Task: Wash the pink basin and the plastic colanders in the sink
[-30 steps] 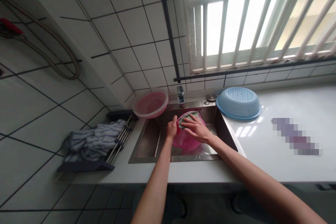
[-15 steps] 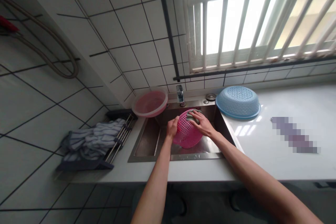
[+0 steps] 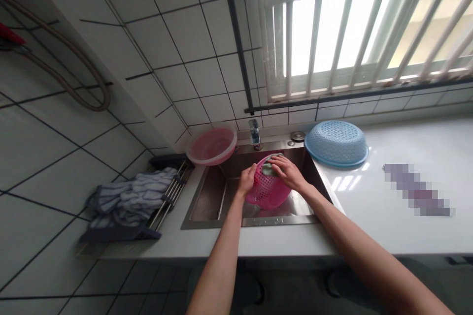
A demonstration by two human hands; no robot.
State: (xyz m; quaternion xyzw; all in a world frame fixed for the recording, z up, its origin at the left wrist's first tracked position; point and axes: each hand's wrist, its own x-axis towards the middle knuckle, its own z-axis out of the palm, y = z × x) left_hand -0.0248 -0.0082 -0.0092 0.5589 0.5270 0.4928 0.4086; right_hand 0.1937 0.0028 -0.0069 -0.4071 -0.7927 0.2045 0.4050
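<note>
A pink plastic colander [image 3: 268, 192] with rows of small holes is held tilted over the steel sink [image 3: 209, 202]. My left hand [image 3: 247, 179] grips its left rim, fingers closed round the edge. A grey-green cloth [image 3: 269, 169] lies against the upper part of the colander. My right hand [image 3: 288, 172] is closed over that cloth and presses it to the pink wall. Part of the cloth is hidden under the fingers.
Behind the sink stands a faucet [image 3: 254, 133]. A pink basin [image 3: 212, 145] rests at the back left corner, and an upturned blue basket [image 3: 335, 142] on the right counter [image 3: 391, 142]. Striped cloth [image 3: 136, 194] lies on a rack at the left. A blurred-out item [image 3: 417, 189] is at the right.
The colander and both hands have shifted slightly to the right. The right hand still holds the cloth against the colander, and the left keeps its grip on the rim.
</note>
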